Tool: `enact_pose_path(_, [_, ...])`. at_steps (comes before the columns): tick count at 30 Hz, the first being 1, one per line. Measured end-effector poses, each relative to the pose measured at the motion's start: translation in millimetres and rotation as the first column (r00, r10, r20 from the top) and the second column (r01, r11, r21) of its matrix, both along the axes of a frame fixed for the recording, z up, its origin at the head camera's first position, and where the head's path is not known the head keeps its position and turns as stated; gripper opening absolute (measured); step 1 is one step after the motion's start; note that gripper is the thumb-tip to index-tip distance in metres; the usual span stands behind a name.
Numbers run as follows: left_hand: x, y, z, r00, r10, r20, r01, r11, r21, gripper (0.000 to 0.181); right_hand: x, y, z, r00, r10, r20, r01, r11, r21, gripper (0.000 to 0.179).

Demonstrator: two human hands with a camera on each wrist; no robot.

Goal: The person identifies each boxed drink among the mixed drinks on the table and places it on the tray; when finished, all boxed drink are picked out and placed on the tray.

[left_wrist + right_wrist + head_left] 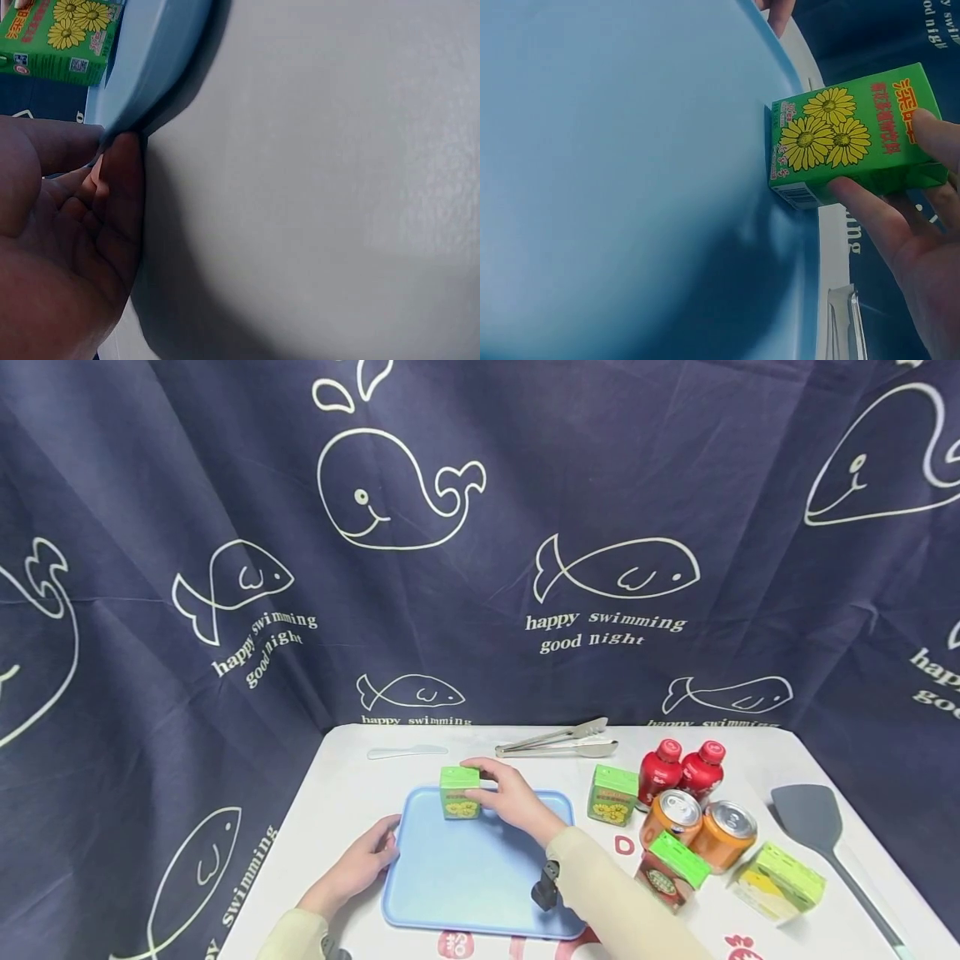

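A green drink carton (459, 795) with yellow flowers stands upright at the far left corner of a light blue tray (480, 877). My right hand (513, 795) grips it by the upper part, thumb on the front and fingers around the side; in the right wrist view the carton (840, 135) has its base on the tray near the rim. At the tray's left edge, my left hand (362, 864) pinches the rim (142, 90) between thumb and fingers. The undersides of those fingers are partly hidden.
To the right stand a second green flower carton (612, 797), two red bottles (660, 770), two orange cans (725, 835), a brown-and-green carton (670, 872) and a yellow carton (780, 883). A grey spatula (810, 818) lies far right. Metal tongs (558, 745) and a pale knife (407, 751) lie behind the tray.
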State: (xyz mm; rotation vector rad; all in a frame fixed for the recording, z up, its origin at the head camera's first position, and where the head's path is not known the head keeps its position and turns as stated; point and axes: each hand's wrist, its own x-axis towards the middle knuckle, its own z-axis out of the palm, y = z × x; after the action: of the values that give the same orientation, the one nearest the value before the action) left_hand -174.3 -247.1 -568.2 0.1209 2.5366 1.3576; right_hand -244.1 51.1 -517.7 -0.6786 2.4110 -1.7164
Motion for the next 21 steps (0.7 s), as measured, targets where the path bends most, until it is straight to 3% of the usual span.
enact_pose_path(6, [-1.2, -0.6, -0.9, 1.0, 0.0, 0.005, 0.0, 1.0, -0.006, 0.054, -5.1, -8.3, -2.1, 0.999, 0.019, -0.036, -0.019, 1.0, 0.005, 0.042])
enact_pose_path(12, [-0.8, 0.7, 0.2, 1.0, 0.003, 0.012, -0.003, 1.0, 0.005, 0.055, -5.1, -12.3, 1.3, 0.998, 0.062, -0.011, -0.062, 0.998, 0.004, 0.042])
enact_pose_path(21, [-0.8, -1.6, 1.1, 1.0, 0.0, 0.002, 0.0, 1.0, 0.009, 0.055, -5.0, -15.2, 4.8, 0.997, 0.074, 0.007, -0.074, 0.994, 0.08, 0.044])
